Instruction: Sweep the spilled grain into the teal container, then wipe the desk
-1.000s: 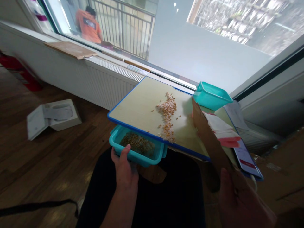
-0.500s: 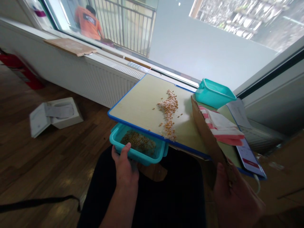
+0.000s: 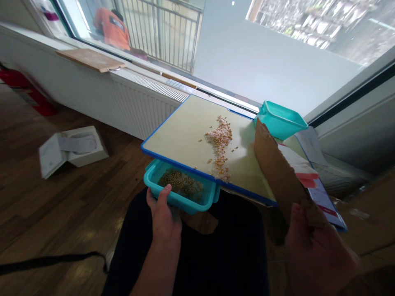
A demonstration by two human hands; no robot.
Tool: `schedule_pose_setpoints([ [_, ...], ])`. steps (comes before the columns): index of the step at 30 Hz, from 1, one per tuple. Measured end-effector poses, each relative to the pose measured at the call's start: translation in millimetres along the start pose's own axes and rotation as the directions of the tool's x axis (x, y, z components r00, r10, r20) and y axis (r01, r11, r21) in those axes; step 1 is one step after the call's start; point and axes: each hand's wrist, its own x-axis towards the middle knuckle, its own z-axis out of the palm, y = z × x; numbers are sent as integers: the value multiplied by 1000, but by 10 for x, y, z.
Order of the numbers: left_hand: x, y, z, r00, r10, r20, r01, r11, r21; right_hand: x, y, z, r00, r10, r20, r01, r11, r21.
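Observation:
My left hand (image 3: 163,218) grips the near rim of a teal tub (image 3: 203,201) holding yellow-brown grains, kept just under the front edge of a blue-rimmed board (image 3: 182,135). On that board lies a strip of mixed pale and yellow grains (image 3: 219,146). My right hand (image 3: 314,250) is closed on a brown cardboard piece (image 3: 277,172), which stands on edge on the board to the right of the grains.
A second teal tub (image 3: 282,121) sits at the board's far right, with a red-striped cloth (image 3: 300,166) and a phone (image 3: 324,199) beside it. An open white box (image 3: 69,148) lies on the wooden floor at left. A white radiator (image 3: 101,102) runs under the window; a person in orange (image 3: 112,31) is outside.
The cardboard piece has tipped more upright and now covers more of the striped cloth. The left hand and its tub have stayed put.

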Motion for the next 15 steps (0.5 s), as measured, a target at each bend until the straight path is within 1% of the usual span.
schedule_pose_setpoints([
  [2, -3, 7, -1, 1000, -2, -1, 2, 1000, 0, 26, -17, -14, 1000, -12, 7, 12, 1000, 13],
  [6, -10, 18, -8, 1000, -6, 6, 6, 1000, 2, 89, -31, -6, 996, -90, 2, 90, 993, 70],
  [12, -10, 22, -11, 1000, -25, 11, 25, 1000, 4, 100, 51, 91, 990, -137, 28, 136, 990, 47],
  [15, -19, 27, -10, 1000, -19, 15, 18, 1000, 19, 78, 89, 136, 990, -130, 56, 128, 991, 35],
])
